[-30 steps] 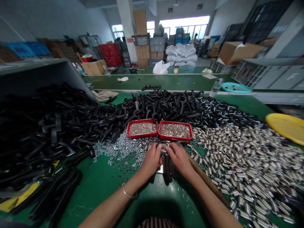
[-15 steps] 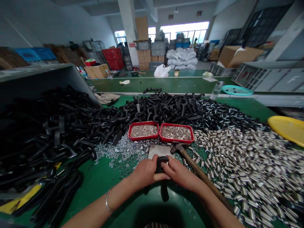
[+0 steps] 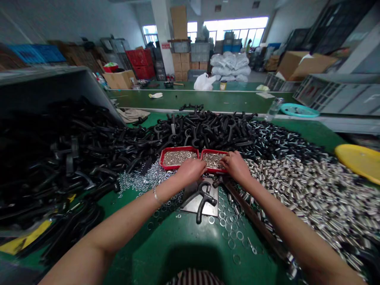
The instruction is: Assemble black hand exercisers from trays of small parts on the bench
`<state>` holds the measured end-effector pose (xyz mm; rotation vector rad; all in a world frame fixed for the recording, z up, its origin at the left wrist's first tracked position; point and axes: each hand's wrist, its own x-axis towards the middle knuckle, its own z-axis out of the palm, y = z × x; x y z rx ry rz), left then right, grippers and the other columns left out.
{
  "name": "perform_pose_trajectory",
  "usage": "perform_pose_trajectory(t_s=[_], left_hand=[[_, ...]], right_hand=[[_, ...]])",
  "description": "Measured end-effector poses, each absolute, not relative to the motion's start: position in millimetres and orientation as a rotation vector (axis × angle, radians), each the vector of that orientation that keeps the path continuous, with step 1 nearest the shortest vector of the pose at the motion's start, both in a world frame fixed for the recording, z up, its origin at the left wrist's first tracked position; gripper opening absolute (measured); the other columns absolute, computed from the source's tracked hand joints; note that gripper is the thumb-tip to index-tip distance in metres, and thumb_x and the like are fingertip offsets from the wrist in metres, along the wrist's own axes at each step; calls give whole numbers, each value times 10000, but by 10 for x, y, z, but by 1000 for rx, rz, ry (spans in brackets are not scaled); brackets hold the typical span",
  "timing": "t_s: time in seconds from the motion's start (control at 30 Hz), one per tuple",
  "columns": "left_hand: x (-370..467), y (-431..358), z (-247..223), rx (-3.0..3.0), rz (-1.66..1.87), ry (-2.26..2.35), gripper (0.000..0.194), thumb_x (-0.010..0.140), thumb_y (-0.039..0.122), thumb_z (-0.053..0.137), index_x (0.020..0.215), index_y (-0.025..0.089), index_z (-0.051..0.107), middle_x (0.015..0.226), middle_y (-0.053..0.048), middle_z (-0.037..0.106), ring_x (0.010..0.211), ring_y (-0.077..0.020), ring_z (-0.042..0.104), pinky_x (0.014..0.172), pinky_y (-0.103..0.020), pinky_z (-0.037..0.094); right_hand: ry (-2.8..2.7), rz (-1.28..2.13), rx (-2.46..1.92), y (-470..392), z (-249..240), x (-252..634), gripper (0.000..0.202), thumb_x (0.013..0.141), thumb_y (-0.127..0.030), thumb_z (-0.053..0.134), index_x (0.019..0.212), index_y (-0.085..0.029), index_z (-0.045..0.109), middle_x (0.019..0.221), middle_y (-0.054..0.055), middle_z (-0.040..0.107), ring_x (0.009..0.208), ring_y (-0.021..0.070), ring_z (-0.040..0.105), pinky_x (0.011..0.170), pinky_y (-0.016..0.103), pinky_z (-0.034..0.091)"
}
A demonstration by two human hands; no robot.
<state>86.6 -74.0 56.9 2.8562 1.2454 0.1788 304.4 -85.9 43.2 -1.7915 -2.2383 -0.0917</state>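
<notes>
A black forked plastic handle (image 3: pixel 203 201) lies on a square metal plate (image 3: pixel 212 209) in front of me, a small spring-like metal piece at its ring. My right hand (image 3: pixel 236 166) dips its bunched fingertips into the right red tray (image 3: pixel 215 171), among small metal pins (image 3: pixel 212 159). At the front edges of the trays is my left hand (image 3: pixel 192 171), with curled fingers pointing right; anything in them is hidden. Beside it stands the left red tray (image 3: pixel 162 161), full of small metal parts (image 3: pixel 177 157). A hammer (image 3: pixel 246 209) lies under my right forearm.
Black handles (image 3: pixel 97 146) are heaped left and behind the trays. Metal springs (image 3: pixel 303 206) cover the right side. Washers and rings (image 3: pixel 231 227) lie around the plate. A yellow lid (image 3: pixel 359 160) is at the far right, a grey crate (image 3: pixel 89 85) at the left.
The black handle, held in both hands before, now lies on the plate. Both hands have moved forward to the red trays, the right one into the right tray.
</notes>
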Motion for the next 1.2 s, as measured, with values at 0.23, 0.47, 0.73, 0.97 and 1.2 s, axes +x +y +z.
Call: perform_pose_trajectory(t_s=[0.23,0.47,0.73,0.97,1.2], left_hand=[[1399,-136,341,2940,88,1291,192,921,141,528,953,114,715,988,-161,731,1012,-274,637,932,-428,380],[1336,-141,93,2907,274,1291,243,977,170,449,999,111,684,1009,-147,715,1011,-285,614,914,-457,353],[1285,-166,83,2842,626,1267,177,966,271,521,953,161,660,1005,-108,671,1028,-273,555,903,-436,345],[699,-734,214,2517,776,1226,93,942,246,547,906,183,605,938,-46,664,925,-211,594,860,-356,410],[75,-1244,204,2260,744,1223,134,948,309,544,940,213,637,943,-22,705,901,-201,640,837,-324,451]], right_hand=[[-2299,-142,-1927,-505,151,2863,167,920,-270,601,1002,-153,689,1020,138,650,1017,281,522,751,331,440],[-2171,-98,-1815,-499,1,2914,171,961,-268,526,927,-172,664,1000,131,666,999,277,537,823,351,438],[-1876,120,-1660,-467,-84,2931,86,914,-218,535,872,-187,603,858,107,671,847,264,584,790,369,448],[-1832,229,-1412,-681,89,3125,241,926,-276,490,1104,-202,635,1076,94,685,982,239,616,909,393,466],[-1707,843,-1413,-1312,83,3003,222,918,-425,579,891,-225,670,831,34,718,750,220,648,751,374,487]])
